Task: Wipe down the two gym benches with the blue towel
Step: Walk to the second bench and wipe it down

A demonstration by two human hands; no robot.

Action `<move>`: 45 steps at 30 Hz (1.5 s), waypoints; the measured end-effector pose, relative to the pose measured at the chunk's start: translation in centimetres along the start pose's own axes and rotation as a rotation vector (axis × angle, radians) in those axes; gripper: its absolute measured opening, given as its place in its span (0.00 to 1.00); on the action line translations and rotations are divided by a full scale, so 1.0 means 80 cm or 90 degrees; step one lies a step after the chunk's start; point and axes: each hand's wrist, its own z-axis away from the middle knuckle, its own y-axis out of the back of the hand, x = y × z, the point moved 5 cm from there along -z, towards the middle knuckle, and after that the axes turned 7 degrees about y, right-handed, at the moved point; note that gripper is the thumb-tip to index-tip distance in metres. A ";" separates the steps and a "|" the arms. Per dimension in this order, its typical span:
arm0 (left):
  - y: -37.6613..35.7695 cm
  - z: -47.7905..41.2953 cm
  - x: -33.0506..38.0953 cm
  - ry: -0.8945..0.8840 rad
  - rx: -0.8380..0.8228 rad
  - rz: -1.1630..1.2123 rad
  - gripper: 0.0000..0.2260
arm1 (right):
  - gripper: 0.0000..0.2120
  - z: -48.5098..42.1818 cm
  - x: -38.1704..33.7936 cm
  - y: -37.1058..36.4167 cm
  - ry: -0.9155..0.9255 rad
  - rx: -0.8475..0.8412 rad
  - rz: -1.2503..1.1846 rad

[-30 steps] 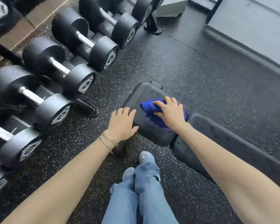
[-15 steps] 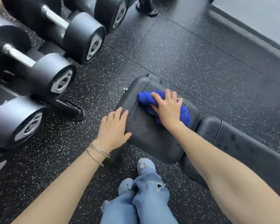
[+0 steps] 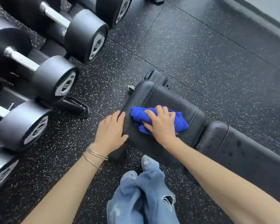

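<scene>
Right hand [image 3: 160, 126] grips the bunched blue towel [image 3: 180, 122] on the seat pad [image 3: 160, 96]. Left hand [image 3: 111, 128] lies flat, fingers straight, bracing the pad's edge. We're prob. mid-wipe on one bench. Next we sweep w/ pressure onto the back pad [image 3: 249, 152]. The bench's long axis runs diagonally, seat end toward the dumbbells [image 3: 55, 81].

The right hand [image 3: 162, 125] presses a bunched blue towel [image 3: 179, 122] onto the black bench [image 3: 160, 96] seat. The left hand [image 3: 111, 130] rests flat on its near edge.
</scene>
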 end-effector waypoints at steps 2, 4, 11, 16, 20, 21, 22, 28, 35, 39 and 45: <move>0.005 0.001 -0.002 0.000 -0.011 0.005 0.38 | 0.17 0.030 -0.021 -0.008 0.086 -0.020 0.014; 0.011 0.002 -0.005 -0.014 -0.003 -0.009 0.39 | 0.18 0.017 -0.018 -0.005 0.144 -0.034 0.042; 0.012 0.001 -0.031 -0.067 0.010 -0.048 0.38 | 0.17 -0.136 0.034 0.022 -0.270 -0.026 -0.040; 0.018 -0.002 -0.055 -0.065 0.015 -0.049 0.39 | 0.18 -0.102 -0.010 0.008 -0.277 -0.021 -0.046; 0.028 0.001 -0.062 -0.077 0.006 -0.054 0.41 | 0.19 -0.025 -0.080 -0.012 -0.103 -0.020 0.005; 0.030 0.002 -0.062 -0.084 0.005 -0.054 0.41 | 0.20 -0.004 -0.094 -0.017 -0.048 -0.022 0.010; 0.031 0.004 -0.062 -0.091 0.003 -0.061 0.41 | 0.21 0.016 -0.103 -0.021 0.010 -0.016 0.009; 0.026 0.010 -0.052 -0.148 -0.010 -0.096 0.42 | 0.20 0.019 -0.032 -0.006 0.062 0.026 0.055; 0.025 0.003 -0.027 -0.193 0.007 -0.085 0.39 | 0.19 0.010 0.044 0.010 -0.426 0.043 -0.066; 0.024 -0.005 -0.007 -0.211 -0.006 -0.082 0.41 | 0.22 0.086 -0.033 -0.019 -0.077 0.046 0.014; 0.014 -0.016 0.042 -0.288 -0.002 -0.089 0.41 | 0.20 0.185 0.059 -0.021 0.085 0.029 0.064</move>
